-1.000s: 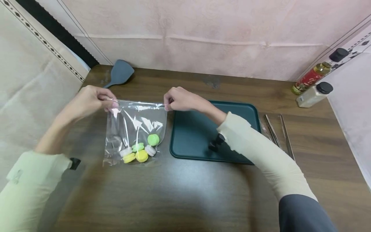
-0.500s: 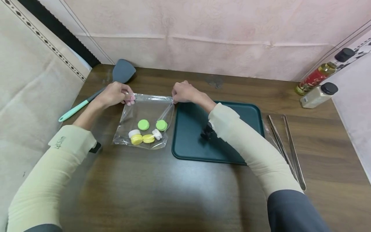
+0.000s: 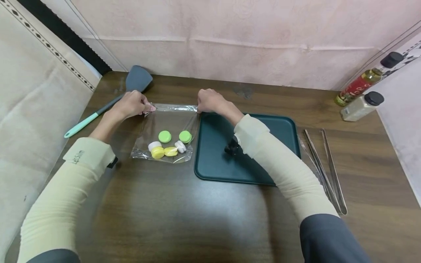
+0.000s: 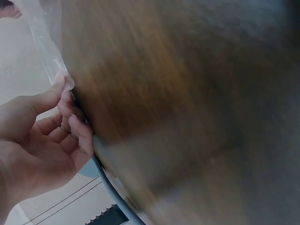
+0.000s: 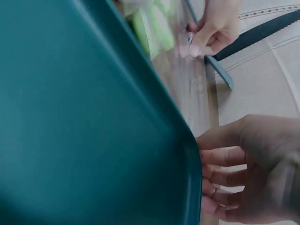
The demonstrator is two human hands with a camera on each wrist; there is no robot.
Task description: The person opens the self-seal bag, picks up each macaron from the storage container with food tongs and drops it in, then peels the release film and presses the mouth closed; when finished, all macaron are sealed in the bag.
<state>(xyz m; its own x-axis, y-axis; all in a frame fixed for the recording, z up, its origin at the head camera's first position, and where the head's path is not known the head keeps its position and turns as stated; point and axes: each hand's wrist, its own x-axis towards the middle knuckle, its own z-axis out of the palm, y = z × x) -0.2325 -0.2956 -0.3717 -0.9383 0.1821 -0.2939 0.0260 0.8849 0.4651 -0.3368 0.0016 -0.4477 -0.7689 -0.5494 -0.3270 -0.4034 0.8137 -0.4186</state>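
A clear plastic bag (image 3: 172,120) lies on the wooden table in the head view. Inside it are several macarons: two green ones (image 3: 165,136) toward the middle, with white and yellow ones (image 3: 158,152) along the bottom. My left hand (image 3: 129,104) pinches the bag's top left corner; the left wrist view shows thumb and fingers together on the film. At the top right corner my right hand (image 3: 210,100) holds the bag's edge. In the right wrist view the tray's rim partly hides the fingertips of that hand (image 5: 267,164).
A dark green tray (image 3: 250,168) lies just right of the bag, under my right forearm. A spatula (image 3: 80,126) lies behind my left wrist. Metal tongs (image 3: 333,175) lie right of the tray. An oil bottle (image 3: 358,87) and a black-capped jar (image 3: 360,108) stand at the back right.
Both hands have moved away toward the back of the table with the bag, the left also rightward. The bag, earlier lifted with macarons bunched at the bottom, now lies flatter with them spread out.
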